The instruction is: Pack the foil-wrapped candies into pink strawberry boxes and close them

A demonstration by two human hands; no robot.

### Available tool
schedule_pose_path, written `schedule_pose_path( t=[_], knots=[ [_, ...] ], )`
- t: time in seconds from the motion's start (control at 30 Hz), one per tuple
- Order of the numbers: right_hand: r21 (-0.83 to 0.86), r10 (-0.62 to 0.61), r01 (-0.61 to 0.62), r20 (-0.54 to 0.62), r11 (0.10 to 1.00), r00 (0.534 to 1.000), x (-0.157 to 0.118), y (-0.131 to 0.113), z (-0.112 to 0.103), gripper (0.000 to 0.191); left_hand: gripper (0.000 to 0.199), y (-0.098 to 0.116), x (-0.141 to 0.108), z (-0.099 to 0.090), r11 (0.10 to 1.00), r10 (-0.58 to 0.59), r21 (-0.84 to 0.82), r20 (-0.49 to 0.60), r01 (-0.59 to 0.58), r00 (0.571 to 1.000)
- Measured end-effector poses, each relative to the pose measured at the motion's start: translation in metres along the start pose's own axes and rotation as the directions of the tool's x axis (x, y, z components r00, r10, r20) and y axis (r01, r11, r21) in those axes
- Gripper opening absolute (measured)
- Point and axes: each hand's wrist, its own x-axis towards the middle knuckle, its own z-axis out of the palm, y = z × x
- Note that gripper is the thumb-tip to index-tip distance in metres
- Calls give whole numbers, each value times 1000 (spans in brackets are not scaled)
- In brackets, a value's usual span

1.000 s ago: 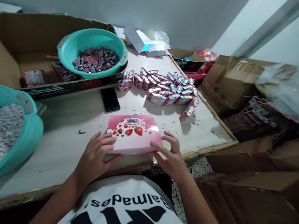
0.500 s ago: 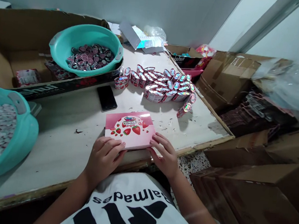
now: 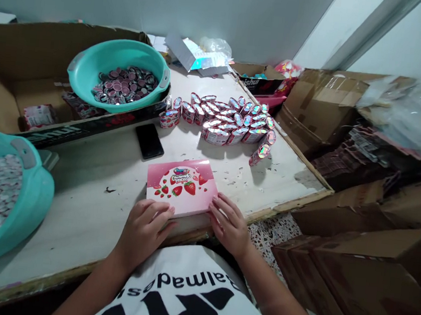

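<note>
A closed pink and white carton box (image 3: 179, 187) printed with strawberries lies near the table's front edge. My left hand (image 3: 148, 228) holds its near left corner, with the fingers over the edge and the thumb low in front. At the right near corner, my right hand (image 3: 228, 222) has its bent fingers against the box's side and edge. The contents of the box are hidden. Beyond it stand several small oval pink packs (image 3: 218, 135) with shiny tops, grouped close together. A dark phone (image 3: 149, 141) lies just behind the box, to the left.
A teal tub (image 3: 122, 48) of small round discs rests in a long cardboard tray (image 3: 96, 133). Another teal tub (image 3: 39, 194), at left, holds many small white and pink pieces. Torn packaging (image 3: 196, 56) lies at the back. Brown cartons (image 3: 366, 279) stand right of the table.
The view has shifted slightly. Both hands remain at the near corners of the box, and the right fingers sit a little lower along its right side.
</note>
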Motion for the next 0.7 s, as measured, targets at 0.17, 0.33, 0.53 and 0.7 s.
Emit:
schedule_pose_path(
  t=[0.17,0.33,0.53,0.7],
  knots=[
    [-17,70,-71,-25,997,997,-7,-8,7,59,35,3,-5,-4,1000,21,13,52,-21,998],
    [141,165,-158,-37,977,986,1,-15,3,47,25,-16,-11,1,968,-43,-241,88,63,995],
    [491,704,-642,79,588,706,24,-4,13,34,47,-33,-23,35,379,-853,-601,68,704,518],
    [678,722,-676,310,288,619,43,-5,29,63,61,-33,-32,38,403,-713,-543,318,736,625]
  ],
)
